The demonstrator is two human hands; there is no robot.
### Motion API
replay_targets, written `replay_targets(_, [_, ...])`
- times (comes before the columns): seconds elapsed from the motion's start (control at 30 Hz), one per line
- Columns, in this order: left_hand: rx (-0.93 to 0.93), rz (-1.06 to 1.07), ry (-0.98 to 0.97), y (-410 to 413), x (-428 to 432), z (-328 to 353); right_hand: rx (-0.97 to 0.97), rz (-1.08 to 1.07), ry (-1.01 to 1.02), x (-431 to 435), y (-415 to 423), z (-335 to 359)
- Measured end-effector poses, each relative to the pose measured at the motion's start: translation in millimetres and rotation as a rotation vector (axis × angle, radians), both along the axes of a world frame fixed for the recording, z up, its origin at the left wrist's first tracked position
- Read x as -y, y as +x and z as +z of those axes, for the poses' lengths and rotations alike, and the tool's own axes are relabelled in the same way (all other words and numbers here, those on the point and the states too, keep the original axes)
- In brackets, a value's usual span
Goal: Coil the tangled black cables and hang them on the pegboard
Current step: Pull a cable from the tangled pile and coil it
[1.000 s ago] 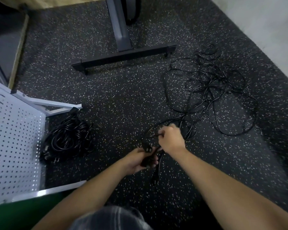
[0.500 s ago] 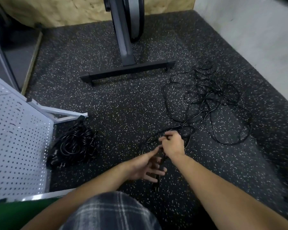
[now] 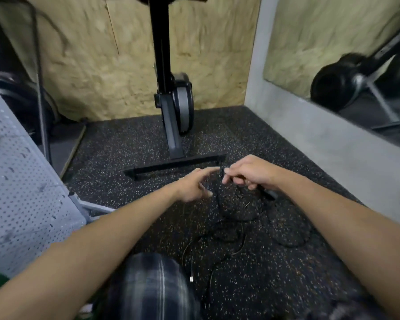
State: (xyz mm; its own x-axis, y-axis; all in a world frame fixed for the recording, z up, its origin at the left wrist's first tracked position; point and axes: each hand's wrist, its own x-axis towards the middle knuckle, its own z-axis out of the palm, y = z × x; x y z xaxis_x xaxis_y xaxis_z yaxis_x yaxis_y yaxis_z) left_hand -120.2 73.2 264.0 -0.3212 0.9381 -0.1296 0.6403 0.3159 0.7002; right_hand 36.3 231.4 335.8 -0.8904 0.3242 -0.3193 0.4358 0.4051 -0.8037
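In the middle of the frame our right hand [image 3: 249,174] pinches a thin black cable [image 3: 238,219] with curled fingers, and its black plug [image 3: 269,194] shows below the hand. Our left hand [image 3: 194,186] is just beside it, with the fingers spread and holding nothing. The cable's loops lie on the speckled black rubber floor [image 3: 129,153] below the hands. The white perforated metal pegboard [image 3: 21,181] stands at the left edge.

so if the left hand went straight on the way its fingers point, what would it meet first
Most likely the thin black cable pinched by the right hand. The left hand aims its extended fingers at that spot and seems just short of it, though depth is hard to judge here.
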Motion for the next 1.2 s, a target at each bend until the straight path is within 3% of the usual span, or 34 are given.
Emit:
replay_targets(0.17, [-0.131, -0.016, 0.082, 25, -19, 39, -0.213, 0.074, 0.032, 9, 18, 88])
replay_targets(0.3, [0.080, 0.239, 0.367, 49, -30, 61, -0.291, 0.181, 0.033, 24, 25, 140])
replay_targets(0.47, [0.106, 0.230, 0.318, 56, -37, 89, -0.482, 0.146, -0.030, 30, 27, 175])
replay_targets(0.6, [0.157, 0.368, 0.444, 32, -11, 117, -0.577, -0.079, 0.132, 18, 33, 180])
replay_targets(0.77, [0.089, 0.501, 0.630, 11, 22, 170, -0.508, -0.110, 0.439, 12, 25, 156])
replay_targets(1.07, [-0.136, 0.482, 0.722, 25, 63, 279, -0.505, -0.037, 0.529, 22, 15, 124])
replay_targets(1.2, [-0.123, 0.464, 0.798, 49, 82, 343, -0.721, -0.120, 0.539, 42, 8, 135])
